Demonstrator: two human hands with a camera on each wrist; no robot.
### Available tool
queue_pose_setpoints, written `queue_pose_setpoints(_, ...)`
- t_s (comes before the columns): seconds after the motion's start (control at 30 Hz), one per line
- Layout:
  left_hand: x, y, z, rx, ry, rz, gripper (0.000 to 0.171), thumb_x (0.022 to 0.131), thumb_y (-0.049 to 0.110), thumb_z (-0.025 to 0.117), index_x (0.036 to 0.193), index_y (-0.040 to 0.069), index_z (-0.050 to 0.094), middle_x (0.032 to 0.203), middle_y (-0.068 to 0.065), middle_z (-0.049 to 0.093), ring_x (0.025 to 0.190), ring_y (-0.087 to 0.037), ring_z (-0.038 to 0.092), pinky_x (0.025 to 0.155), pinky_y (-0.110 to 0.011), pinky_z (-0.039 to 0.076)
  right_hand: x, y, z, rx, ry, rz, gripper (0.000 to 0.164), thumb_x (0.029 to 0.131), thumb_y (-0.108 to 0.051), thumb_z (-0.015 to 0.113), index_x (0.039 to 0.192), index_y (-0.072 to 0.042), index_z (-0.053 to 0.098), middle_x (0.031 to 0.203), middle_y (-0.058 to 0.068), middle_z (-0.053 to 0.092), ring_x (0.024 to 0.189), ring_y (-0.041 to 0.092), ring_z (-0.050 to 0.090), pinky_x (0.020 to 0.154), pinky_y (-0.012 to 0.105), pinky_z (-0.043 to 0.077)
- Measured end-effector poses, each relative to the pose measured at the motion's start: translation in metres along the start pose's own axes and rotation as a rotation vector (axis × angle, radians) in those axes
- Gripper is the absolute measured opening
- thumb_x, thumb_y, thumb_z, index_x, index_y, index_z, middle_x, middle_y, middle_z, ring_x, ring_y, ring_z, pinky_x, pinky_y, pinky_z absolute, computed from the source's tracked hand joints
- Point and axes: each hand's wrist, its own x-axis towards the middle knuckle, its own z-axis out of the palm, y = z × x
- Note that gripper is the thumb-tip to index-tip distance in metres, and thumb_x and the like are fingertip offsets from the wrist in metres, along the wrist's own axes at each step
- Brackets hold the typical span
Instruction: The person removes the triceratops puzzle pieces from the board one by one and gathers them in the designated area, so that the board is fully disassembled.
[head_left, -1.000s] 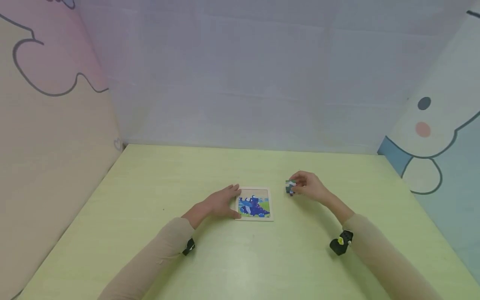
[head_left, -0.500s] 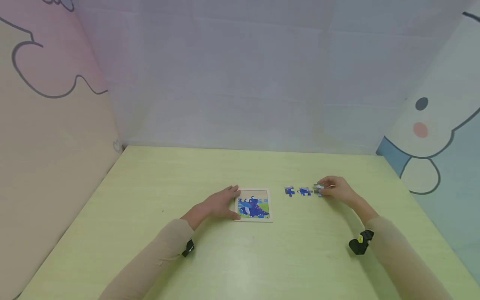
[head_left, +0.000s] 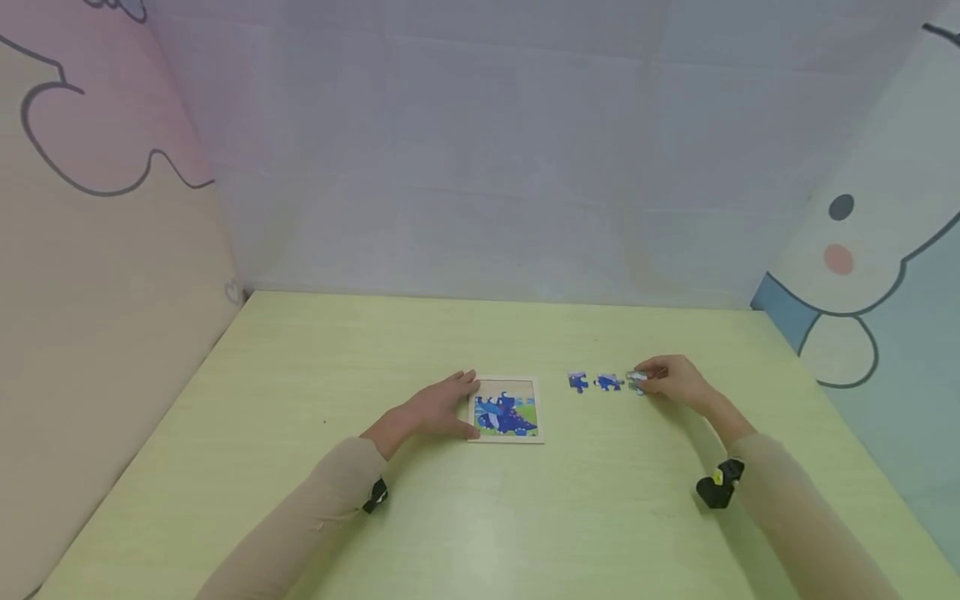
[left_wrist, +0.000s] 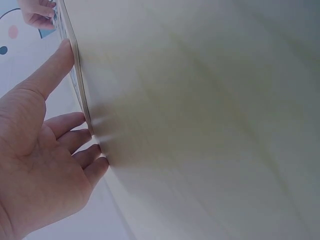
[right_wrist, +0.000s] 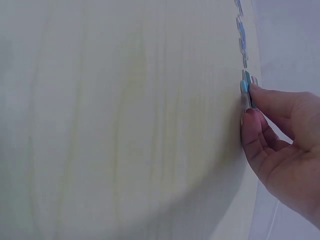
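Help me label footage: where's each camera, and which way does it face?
Head-worn, facing forward and down at the dinosaur jigsaw tray; left hand, right hand and sleeves show.
On left wrist, facing left hand and tray's edge; right hand shows beyond.
On right wrist, facing the jigsaw piece pinched there; only right hand shows.
Head and left-wrist views share tray and both hands.

Compared with a second ago, the right hand (head_left: 675,381) is farther right, away from the frame (head_left: 540,410). Where it then held a piece beside the frame, a left piece (head_left: 577,382) now lies on the table (head_left: 495,517), a middle piece (head_left: 608,382) next to it. Since half a second ago, the hand and its pinched right piece (head_left: 632,378) have dipped slightly.
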Motion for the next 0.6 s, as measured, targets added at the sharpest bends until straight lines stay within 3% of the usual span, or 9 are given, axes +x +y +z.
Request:
queue_pose_setpoints(0.23, 0.0003, -0.0008, 0.0013, -0.005, 0.002, -0.002, 0.083, 0.075, 0.036, 0.073, 0.140, 0.005, 0.032, 0.150, -0.009, 0.017, 0.138, -0.026, 0.012, 0.111, -0.042, 0.016, -0.0002, -0.0019, -0.0002, -0.014, -0.009, 0.017, 0.036, 0.082, -0.010, 0.066, 0.110, 0.012, 0.058, 0.088, 0.014, 0.060, 0.077, 0.016, 0.052, 0.058, 0.021, 0.046)
queue_pose_setpoints(0.6, 0.0002, -0.0005, 0.0013, 0.001, 0.009, -0.005, 0.083, 0.075, 0.036, 0.073, 0.140, 0.006, 0.032, 0.150, -0.008, 0.018, 0.138, -0.025, 0.012, 0.111, -0.041, 0.015, -0.0008, 0.0017, 0.0006, -0.012, -0.001, 0.025, 0.035, 0.084, -0.011, 0.063, 0.111, 0.010, 0.058, 0.095, 0.017, 0.059, 0.086, 0.026, 0.055, 0.064, 0.027, 0.048)
